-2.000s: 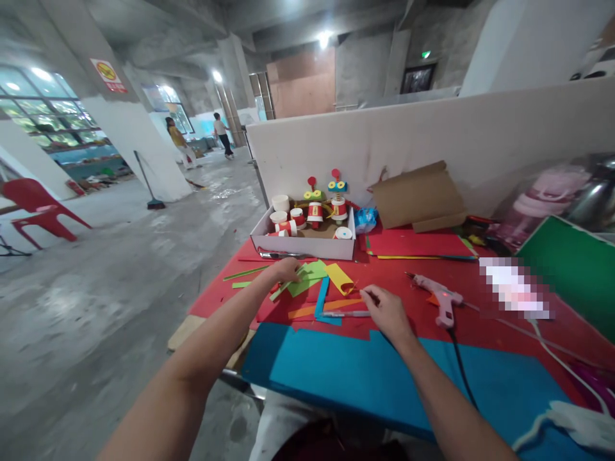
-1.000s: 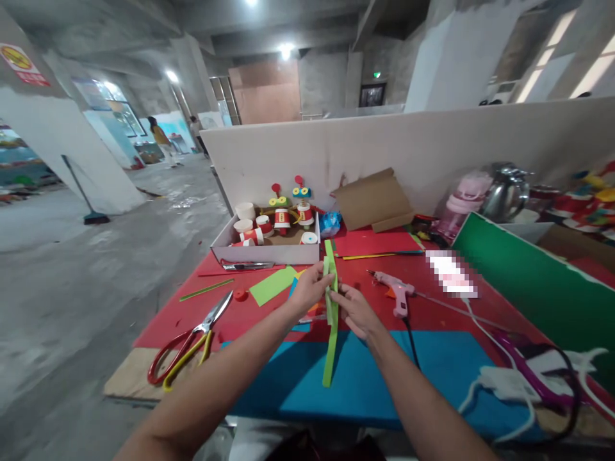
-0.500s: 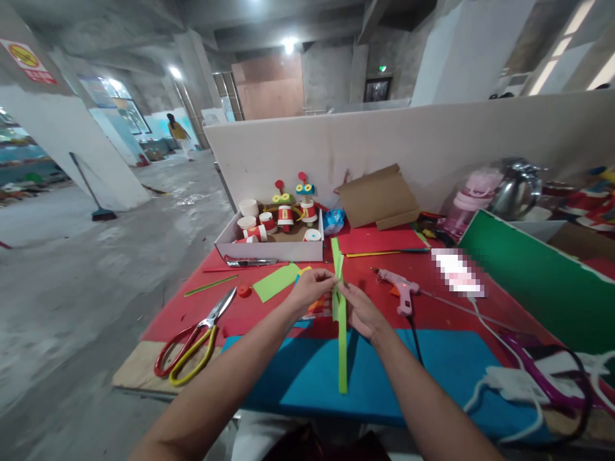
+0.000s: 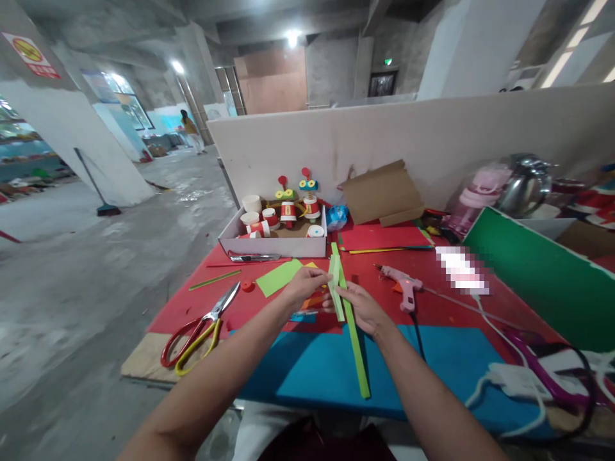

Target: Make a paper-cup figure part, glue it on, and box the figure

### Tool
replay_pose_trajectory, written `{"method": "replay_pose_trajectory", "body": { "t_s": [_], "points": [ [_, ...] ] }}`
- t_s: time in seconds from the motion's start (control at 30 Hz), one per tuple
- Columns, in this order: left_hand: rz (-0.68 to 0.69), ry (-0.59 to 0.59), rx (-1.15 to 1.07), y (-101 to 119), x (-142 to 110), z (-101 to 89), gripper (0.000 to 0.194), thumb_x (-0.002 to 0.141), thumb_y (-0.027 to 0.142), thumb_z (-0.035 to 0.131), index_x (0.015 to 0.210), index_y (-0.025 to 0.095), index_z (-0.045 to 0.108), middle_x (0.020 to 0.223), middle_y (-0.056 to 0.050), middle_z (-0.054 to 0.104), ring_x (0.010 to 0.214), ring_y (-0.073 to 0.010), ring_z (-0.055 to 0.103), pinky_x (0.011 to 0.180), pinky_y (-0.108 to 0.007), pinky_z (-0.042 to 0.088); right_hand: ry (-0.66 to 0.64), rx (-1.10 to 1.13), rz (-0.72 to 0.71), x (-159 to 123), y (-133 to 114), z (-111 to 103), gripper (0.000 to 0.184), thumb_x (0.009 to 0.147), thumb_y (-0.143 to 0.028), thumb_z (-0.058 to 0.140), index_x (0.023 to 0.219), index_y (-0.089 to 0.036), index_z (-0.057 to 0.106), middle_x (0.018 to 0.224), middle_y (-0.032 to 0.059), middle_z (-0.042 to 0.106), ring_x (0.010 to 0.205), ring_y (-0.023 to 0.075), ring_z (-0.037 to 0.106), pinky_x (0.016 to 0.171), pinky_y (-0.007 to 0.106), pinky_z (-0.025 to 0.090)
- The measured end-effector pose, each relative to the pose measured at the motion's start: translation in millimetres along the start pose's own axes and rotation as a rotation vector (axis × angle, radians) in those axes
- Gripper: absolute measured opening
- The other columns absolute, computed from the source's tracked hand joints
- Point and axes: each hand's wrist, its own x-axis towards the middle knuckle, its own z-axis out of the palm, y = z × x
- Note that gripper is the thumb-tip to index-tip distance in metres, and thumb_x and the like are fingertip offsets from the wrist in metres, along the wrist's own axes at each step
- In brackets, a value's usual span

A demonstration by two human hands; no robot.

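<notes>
My left hand (image 4: 302, 286) and my right hand (image 4: 361, 307) meet above the red table (image 4: 432, 307). Both pinch a bunch of long light green paper strips (image 4: 353, 333). The strips stand nearly upright at the top and one long strip slants down to the right over the blue sheet (image 4: 336, 368). A shorter paler strip (image 4: 335, 288) hangs between my fingers. More cut paper lies under my hands: a green rectangle (image 4: 277, 276) and orange and blue scraps.
Red and yellow scissors (image 4: 199, 330) lie at the left. A pink glue gun (image 4: 402, 285) with its black cord lies right of my hands. A white box (image 4: 273, 244) of paper-cup figures, a cardboard piece (image 4: 382, 192), a green board (image 4: 538, 282) and a power strip (image 4: 516, 381) stand around.
Two seconds ago my hands lay on the table among the scraps. They lifted green strips and brought them together. In the last half second the long strip swung its lower end to the right.
</notes>
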Motion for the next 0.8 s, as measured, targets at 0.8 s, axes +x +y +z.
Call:
{"method": "replay_pose_trajectory", "body": {
  "t_s": [0.8],
  "points": [
    [0.231, 0.243, 0.470, -3, 20, -56.8, 0.033, 0.076, 0.045, 0.060, 0.080, 0.014, 0.070, 0.074, -0.005, 0.068, 0.071, -0.0154, 0.059, 0.065, -0.024, 0.043, 0.253, 0.036, -0.157, 6, -8, -8, 0.034, 0.055, -0.032, 0.087, 0.068, -0.017, 0.060, 0.057, -0.0031, 0.065, 0.050, 0.0101, 0.062, 0.047, 0.019, 0.052]
  ]
}}
